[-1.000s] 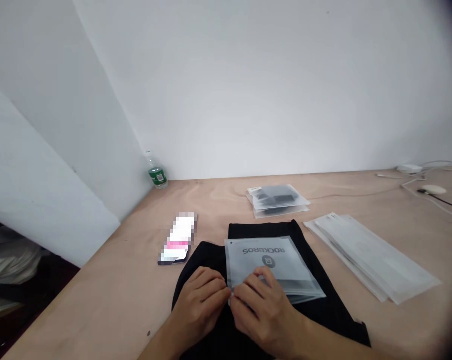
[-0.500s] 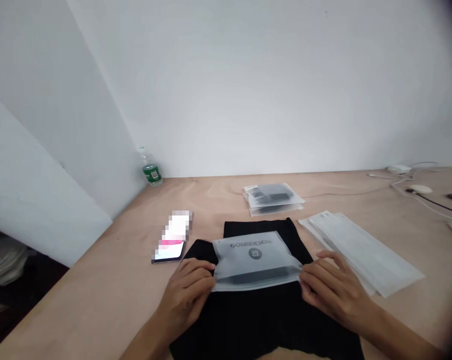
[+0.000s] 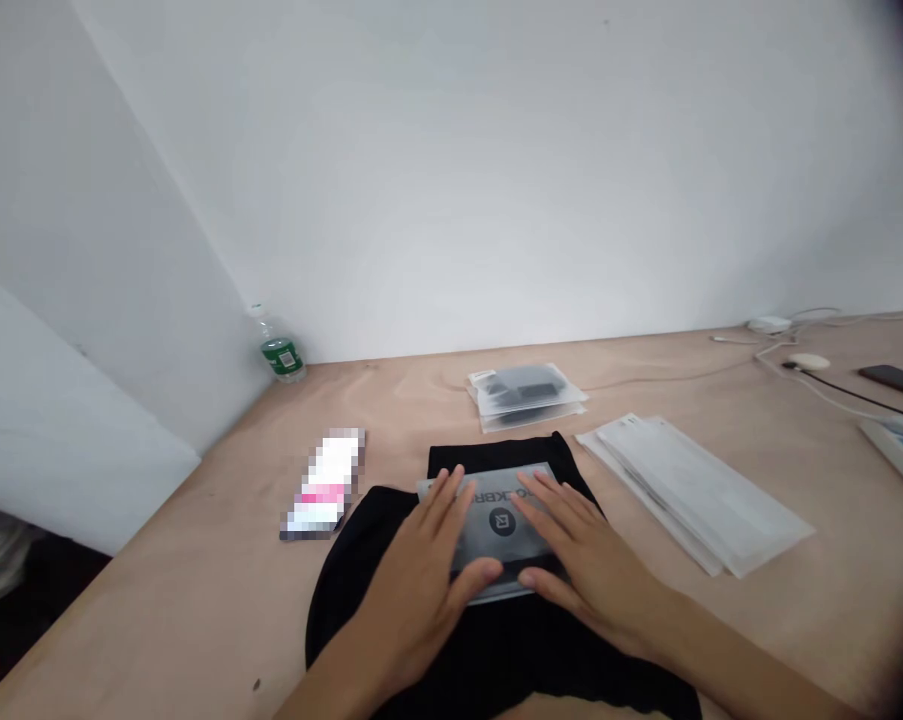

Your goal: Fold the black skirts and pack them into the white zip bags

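A frosted plastic pouch (image 3: 496, 522) with a black garment inside lies on a spread black cloth (image 3: 496, 640) at the near middle of the wooden table (image 3: 218, 590). My left hand (image 3: 421, 590) rests flat on the pouch's left half, fingers stretched out. My right hand (image 3: 586, 570) lies flat on its right half, fingers spread. Both palms press down on the pouch; neither grips anything.
A phone (image 3: 320, 488) lies left of the cloth. A stack of filled pouches (image 3: 524, 393) sits behind it, and empty pouches (image 3: 691, 490) fan out to the right. A green-labelled bottle (image 3: 275, 345) stands in the corner. Cables (image 3: 796, 362), another phone (image 3: 897, 380) lie far right.
My hands left the pouch's two ends and came to lie flat on top of it. One second ago both were pinching its near edge. The view has swung slightly right.
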